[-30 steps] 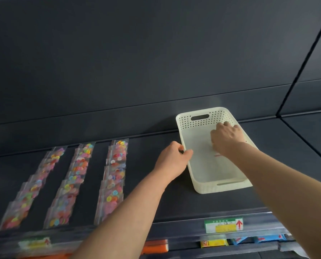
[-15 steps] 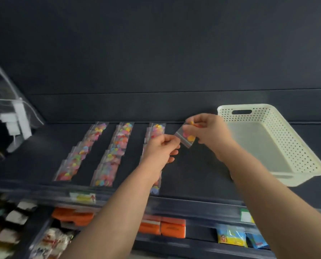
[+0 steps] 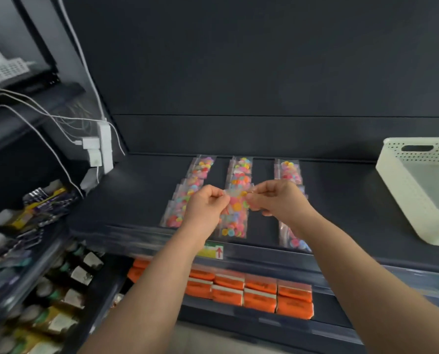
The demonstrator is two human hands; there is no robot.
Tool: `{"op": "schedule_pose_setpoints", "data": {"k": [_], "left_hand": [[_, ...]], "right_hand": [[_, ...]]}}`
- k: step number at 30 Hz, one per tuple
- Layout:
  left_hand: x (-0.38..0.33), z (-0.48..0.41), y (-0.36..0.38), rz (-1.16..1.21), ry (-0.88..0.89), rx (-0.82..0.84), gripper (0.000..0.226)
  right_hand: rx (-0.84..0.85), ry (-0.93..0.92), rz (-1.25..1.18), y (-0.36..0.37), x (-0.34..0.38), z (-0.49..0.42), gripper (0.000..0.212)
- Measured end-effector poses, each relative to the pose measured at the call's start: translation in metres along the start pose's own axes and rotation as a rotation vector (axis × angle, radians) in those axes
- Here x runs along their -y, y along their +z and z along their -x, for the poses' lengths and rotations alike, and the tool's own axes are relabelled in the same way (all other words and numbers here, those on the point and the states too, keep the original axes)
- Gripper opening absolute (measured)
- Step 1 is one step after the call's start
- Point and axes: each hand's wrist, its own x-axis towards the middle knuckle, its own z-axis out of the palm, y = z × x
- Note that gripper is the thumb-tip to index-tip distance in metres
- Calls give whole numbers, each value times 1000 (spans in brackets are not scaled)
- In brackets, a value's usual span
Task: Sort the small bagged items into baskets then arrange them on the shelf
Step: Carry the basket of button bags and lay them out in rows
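Together the left hand (image 3: pixel 208 208) and right hand (image 3: pixel 277 200) pinch one small clear bag (image 3: pixel 237 201) of coloured discs by its top corners, above the shelf (image 3: pixel 136 195). Three rows of bags (image 3: pixel 240 169) lie on that shelf, and the white basket (image 3: pixel 402 190) stands at its right end.

One clear bag of coloured discs (image 3: pixel 237 203) was held above three bag rows (image 3: pixel 288 171) laid on the shelf (image 3: pixel 136 195); white perforated basket (image 3: pixel 405 190) was set right.

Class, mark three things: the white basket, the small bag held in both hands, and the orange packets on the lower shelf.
white basket (image 3: pixel 405 200), head view, outer side wall.
small bag (image 3: pixel 237 203), head view, its coloured middle.
orange packets (image 3: pixel 260 287), head view, a packet mid-row.
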Motion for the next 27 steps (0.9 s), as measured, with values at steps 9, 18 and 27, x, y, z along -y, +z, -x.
{"op": "schedule_pose_setpoints", "data": {"k": [9, 18, 27], "left_hand": [[26, -12, -58, -206, 86, 11, 10], [37, -17, -35, -414, 176, 80, 7], [53, -22, -21, -562, 214, 118, 6]], "right_hand": [[-195, 3, 179, 67, -1, 2, 10], [-316, 86, 356, 64, -24, 15, 24], [-361, 154, 417, 66, -44, 18, 26]]}}
